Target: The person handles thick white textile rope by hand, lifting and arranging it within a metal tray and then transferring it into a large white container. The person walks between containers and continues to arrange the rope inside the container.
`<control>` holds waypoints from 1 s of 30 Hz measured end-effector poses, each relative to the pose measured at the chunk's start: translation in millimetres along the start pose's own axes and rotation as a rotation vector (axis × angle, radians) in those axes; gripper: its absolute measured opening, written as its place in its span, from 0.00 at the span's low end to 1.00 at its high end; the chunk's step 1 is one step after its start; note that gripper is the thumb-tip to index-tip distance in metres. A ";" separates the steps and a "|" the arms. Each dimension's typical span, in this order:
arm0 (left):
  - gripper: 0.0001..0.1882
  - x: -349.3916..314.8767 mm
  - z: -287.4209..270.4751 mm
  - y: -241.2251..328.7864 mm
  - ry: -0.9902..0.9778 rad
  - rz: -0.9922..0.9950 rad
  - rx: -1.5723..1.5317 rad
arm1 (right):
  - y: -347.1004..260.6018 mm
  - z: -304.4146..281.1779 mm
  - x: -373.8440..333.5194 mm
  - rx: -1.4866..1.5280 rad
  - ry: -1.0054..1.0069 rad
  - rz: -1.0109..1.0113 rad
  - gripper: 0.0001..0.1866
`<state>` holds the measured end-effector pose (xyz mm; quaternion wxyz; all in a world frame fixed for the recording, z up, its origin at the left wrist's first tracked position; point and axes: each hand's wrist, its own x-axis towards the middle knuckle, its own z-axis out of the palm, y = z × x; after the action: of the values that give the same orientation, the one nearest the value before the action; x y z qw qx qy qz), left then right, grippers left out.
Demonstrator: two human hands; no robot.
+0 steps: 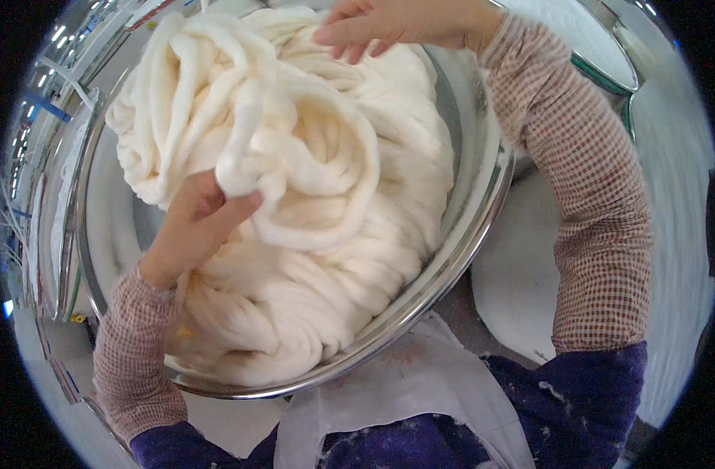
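Thick coils of cream-white fibre sliver (388, 176) lie heaped in a large round can with a shiny metal rim (451, 285). My left hand (195, 227) is closed on a strand of the sliver at the left of the heap, thumb and fingers pinching it. A loose loop runs from there toward the middle. Over the far side of the heap is my right hand (392, 27), its fingers apart and somewhat bent, with nothing seen in them. Whether its fingertips touch the sliver beneath is hard to tell.
Another round can with white contents (576, 39) stands at the far right. Whitish strands (670, 234) fill the right rim of the view. More cans and machine parts (56, 234) line the left. My pale apron (404, 383) meets the can's near edge.
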<state>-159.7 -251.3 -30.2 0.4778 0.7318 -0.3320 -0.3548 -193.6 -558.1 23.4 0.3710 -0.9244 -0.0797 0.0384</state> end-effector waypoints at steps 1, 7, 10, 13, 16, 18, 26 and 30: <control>0.15 -8.3 1.5 5.4 0.005 -0.003 -0.083 | 18.3 -5.3 -0.1 -0.090 0.011 0.124 0.30; 0.21 -32.1 23.7 35.3 -0.121 0.001 -0.346 | 52.2 60.6 24.6 -0.339 0.012 0.216 0.35; 0.22 -34.2 36.7 43.7 -0.128 -0.010 -0.401 | 58.6 79.0 39.9 -0.338 0.054 0.189 0.32; 0.24 -37.3 45.9 47.6 -0.110 -0.044 -0.461 | 73.6 63.1 57.8 -0.076 0.108 0.029 0.28; 0.26 -39.1 55.4 53.5 -0.066 0.004 -0.552 | 79.6 30.9 75.9 0.609 0.142 -0.041 0.16; 0.27 -35.1 63.4 59.3 -0.040 0.046 -0.612 | 69.2 6.6 93.9 0.428 0.131 -0.363 0.16; 0.22 17.1 103.3 36.8 -0.054 -0.074 -0.731 | 24.1 -51.0 78.4 0.153 0.432 -0.450 0.25; 0.19 17.3 105.6 8.2 0.002 -0.293 -0.494 | 51.8 -15.1 83.2 -0.539 0.265 -0.198 0.34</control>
<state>-240.2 -317.2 -56.8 0.5856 0.6339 -0.1259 -0.4893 -103.6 -590.6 -2.5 0.1217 -0.9741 -0.1276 -0.1414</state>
